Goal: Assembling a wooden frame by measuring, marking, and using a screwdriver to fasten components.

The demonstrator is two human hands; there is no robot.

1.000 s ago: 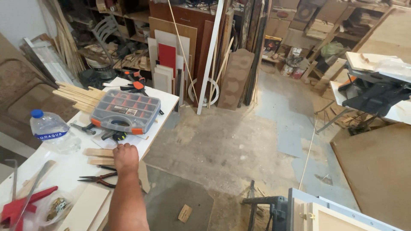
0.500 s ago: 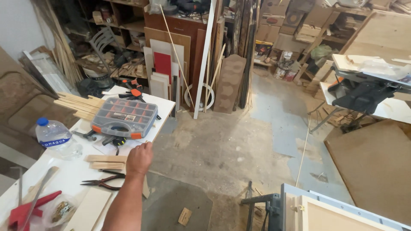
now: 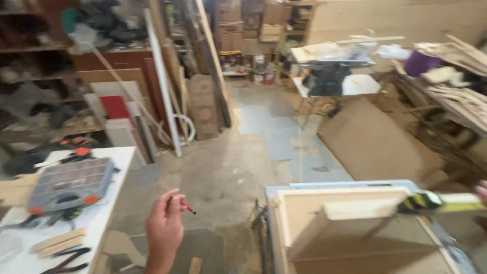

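Observation:
My left hand (image 3: pixel 164 228) is raised between the white table (image 3: pixel 114 203) and a blue-grey stand (image 3: pixel 276 189), pinching a short red pencil (image 3: pixel 186 206) that points right. Only the fingers of my right hand (image 3: pixel 481 192) show at the right edge, closed on the end of a pale green and black tool (image 3: pixel 440 201). The tool lies across a light wooden box frame (image 3: pixel 345 215) that rests on the stand. The picture is blurred.
On the white table are a grey organiser case with orange latches (image 3: pixel 68 181), wood strips (image 3: pixel 56 240) and black pliers (image 3: pixel 67 260). Boards lean on the back shelves (image 3: pixel 167 86). A brown panel (image 3: pixel 378 144) leans near a saw stand (image 3: pixel 332 81).
The view has swung right, bringing in the wooden box frame and my right hand. My left hand has lifted off the white table and now holds a red pencil in the air.

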